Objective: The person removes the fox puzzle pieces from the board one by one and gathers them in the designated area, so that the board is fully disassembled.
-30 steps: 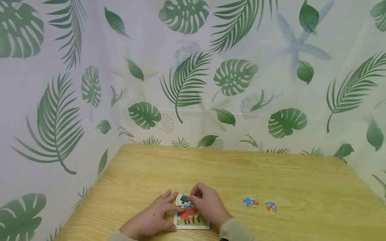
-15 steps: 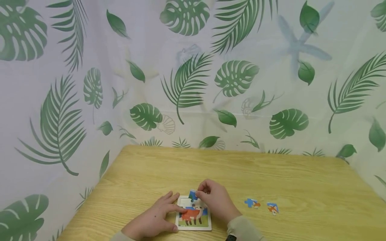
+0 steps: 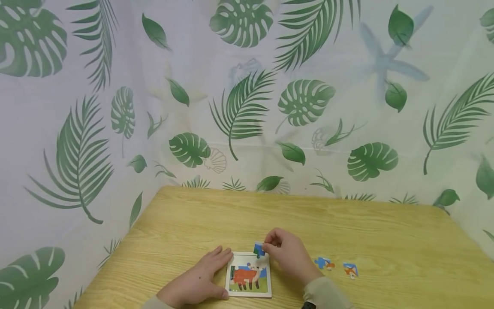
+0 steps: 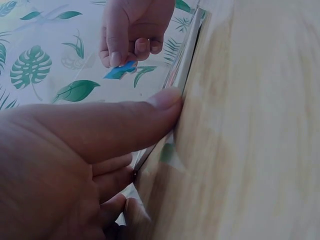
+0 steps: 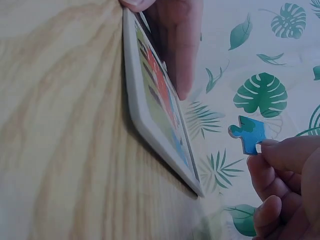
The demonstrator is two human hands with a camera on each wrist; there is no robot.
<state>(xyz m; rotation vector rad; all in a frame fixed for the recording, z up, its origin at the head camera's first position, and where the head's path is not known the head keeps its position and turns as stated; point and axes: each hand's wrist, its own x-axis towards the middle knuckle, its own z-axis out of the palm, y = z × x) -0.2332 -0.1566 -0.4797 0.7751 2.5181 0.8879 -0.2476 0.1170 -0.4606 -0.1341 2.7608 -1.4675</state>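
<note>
A square puzzle board with a white frame [image 3: 248, 295] lies near the table's front. Inside it a red-bodied animal with dark legs stands on green ground; the upper part of the tray is pale and bare. My left hand [image 3: 204, 274] rests along the board's left side, fingers extended and thumb at the lower left corner. Above the board's upper right, my right hand [image 3: 290, 255] pinches a blue and green puzzle piece [image 3: 259, 249] between thumb and index finger. The right wrist view shows this puzzle piece [image 5: 252, 134] held off the board, with its knob pointing away from the fingers.
Two loose puzzle pieces lie right of the right hand: a blue and orange piece [image 3: 323, 262] and an orange-and-white animal-face piece [image 3: 350, 270]. The wooden table [image 3: 216, 214] reaches back to a leaf-printed curtain [image 3: 247, 163], which also hangs along the left side.
My right hand has lifted the blue and green piece from the board's upper left and carried it right. The left fingers have drawn back from the picture to the board's left edge.
</note>
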